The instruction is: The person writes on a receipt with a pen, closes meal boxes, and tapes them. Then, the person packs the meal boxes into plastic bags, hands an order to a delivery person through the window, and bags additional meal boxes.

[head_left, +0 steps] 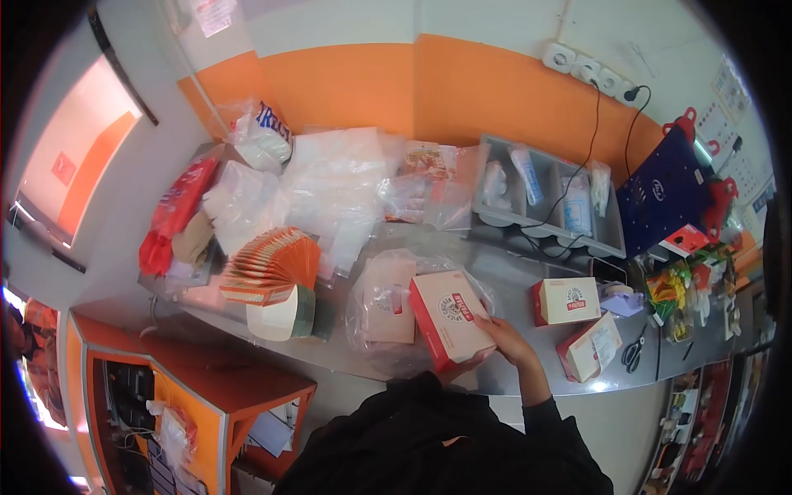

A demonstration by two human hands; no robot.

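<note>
A red and cream food carton [452, 318] with printed lettering is tilted above the counter, close to my body. My right hand [509, 341] grips its right side, fingers over the top face. My left sleeve reaches the carton's near end; the left hand is hidden behind the carton, so its fingers cannot be made out. Under and beside this carton lies a clear plastic bag [363, 351] with a similar carton [389, 305] in it. Two more cartons stand to the right: one upright carton [563, 302] and one carton with a white slip [587, 351] on it.
Fanned orange cartons [276, 264] and nested paper containers [280, 315] stand left. Plastic bags [334, 177] lie at the back beside a grey divided tray [544, 227] with a cable across it. Scissors [634, 353] lie near the right edge. An orange cabinet [206, 363] stands lower left.
</note>
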